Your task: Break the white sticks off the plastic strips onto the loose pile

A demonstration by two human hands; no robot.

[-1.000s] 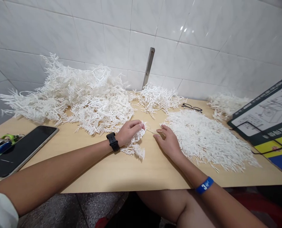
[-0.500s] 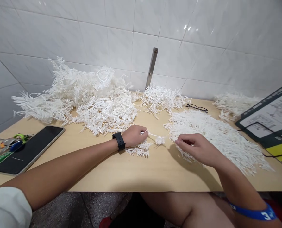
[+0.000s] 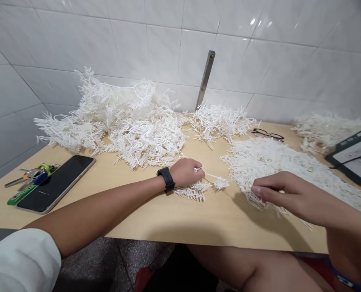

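Note:
My left hand [image 3: 188,172], with a black watch on its wrist, is closed on a thin white branched plastic sprig [image 3: 213,176]. The sprig's stem sticks out to the right of the fingers, towards a small feathery tuft [image 3: 221,183]. Under and in front of that hand lies a little bunch of white sprigs [image 3: 195,192] on the table. My right hand [image 3: 280,194] hovers at the near left edge of a wide flat pile of short white pieces [image 3: 268,158]. Its thumb and index finger are pinched together; whatever is between them cannot be made out.
A big tangled heap of white sprigs [image 3: 131,117] covers the back left of the table [image 3: 168,223]. A smaller heap [image 3: 219,119] sits below a metal bracket [image 3: 205,79]. Glasses [image 3: 268,134], a phone [image 3: 57,184], keys [image 3: 31,174] and a dark printed bag [image 3: 356,156] lie around.
The camera view has turned left, so things sit further right in the picture. My right hand has drawn a little away from my left hand, which still grips the sprig.

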